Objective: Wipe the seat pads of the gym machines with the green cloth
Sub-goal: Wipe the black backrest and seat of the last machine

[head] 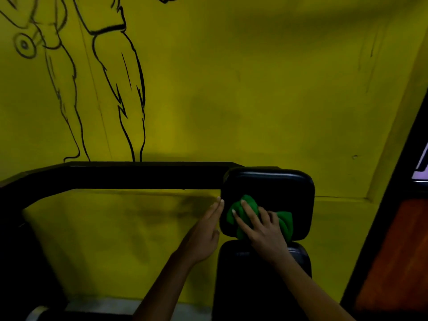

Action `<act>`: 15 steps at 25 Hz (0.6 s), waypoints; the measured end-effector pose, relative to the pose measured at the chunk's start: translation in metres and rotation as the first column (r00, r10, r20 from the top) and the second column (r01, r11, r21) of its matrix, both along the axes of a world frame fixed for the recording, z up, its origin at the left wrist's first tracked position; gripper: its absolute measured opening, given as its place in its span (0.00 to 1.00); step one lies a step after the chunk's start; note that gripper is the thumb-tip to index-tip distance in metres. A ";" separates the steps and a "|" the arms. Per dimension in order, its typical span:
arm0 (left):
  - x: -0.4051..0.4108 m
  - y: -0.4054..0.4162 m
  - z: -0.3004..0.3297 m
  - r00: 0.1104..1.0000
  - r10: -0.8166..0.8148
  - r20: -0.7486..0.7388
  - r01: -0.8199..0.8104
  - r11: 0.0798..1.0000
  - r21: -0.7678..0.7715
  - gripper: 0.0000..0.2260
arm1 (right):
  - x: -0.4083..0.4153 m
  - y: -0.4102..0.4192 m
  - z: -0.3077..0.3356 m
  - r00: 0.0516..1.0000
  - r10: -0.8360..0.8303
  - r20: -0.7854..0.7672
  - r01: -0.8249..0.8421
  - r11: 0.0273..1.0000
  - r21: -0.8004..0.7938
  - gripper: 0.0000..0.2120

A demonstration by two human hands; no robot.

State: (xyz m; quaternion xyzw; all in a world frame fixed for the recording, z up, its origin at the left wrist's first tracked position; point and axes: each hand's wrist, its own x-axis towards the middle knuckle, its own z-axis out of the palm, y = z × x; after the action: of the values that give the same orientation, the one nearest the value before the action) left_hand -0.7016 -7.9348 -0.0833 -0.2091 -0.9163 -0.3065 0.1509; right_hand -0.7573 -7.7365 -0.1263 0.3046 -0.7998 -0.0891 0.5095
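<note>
A black upper pad [278, 184] of a gym machine stands right of centre, with a second black pad [234, 262] just below it. A bunched green cloth [249, 206] lies against the lower half of the upper pad. My right hand [261, 225] presses the cloth flat onto the pad with its fingers stretched out. To the left, my left hand [208, 228] has straight fingers and touches the pad's left edge.
A black machine bar [129, 176] runs left from the pad and bends down at the far left. Behind is a yellow wall [254, 100] with a black line drawing. A dark frame with an orange-brown panel [403, 251] stands at the right.
</note>
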 end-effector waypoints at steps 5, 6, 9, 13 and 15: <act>-0.013 0.008 0.054 0.990 -0.034 -0.135 0.020 0.994 -0.108 0.27 | -0.020 0.020 0.065 0.998 -0.057 0.007 0.057 0.998 -0.023 0.22; -0.023 0.011 0.062 0.986 -0.010 -0.168 -0.020 0.985 -0.173 0.26 | -0.026 0.020 0.079 0.993 -0.116 0.033 0.120 0.981 -0.153 0.25; -0.054 0.020 0.063 0.978 0.040 -0.205 -0.131 0.883 -0.451 0.30 | -0.025 0.018 0.058 0.991 -0.129 0.022 0.131 0.971 -0.200 0.25; -0.080 0.016 0.042 0.917 0.037 -0.398 -0.266 0.799 -0.539 0.35 | -0.001 0.043 -0.016 0.999 0.038 -0.009 -0.037 0.996 0.078 0.16; -0.082 0.017 0.038 0.902 0.033 -0.431 -0.279 0.805 -0.524 0.35 | -0.005 0.058 -0.005 0.997 0.074 0.011 -0.075 0.977 0.201 0.15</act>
State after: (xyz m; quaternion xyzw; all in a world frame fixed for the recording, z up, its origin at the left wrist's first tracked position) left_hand -0.7832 -7.9179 -0.0451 -0.2252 -0.9288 0.0471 0.2905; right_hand -0.7622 -7.6783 -0.1318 0.3845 -0.7755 -0.1498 0.4778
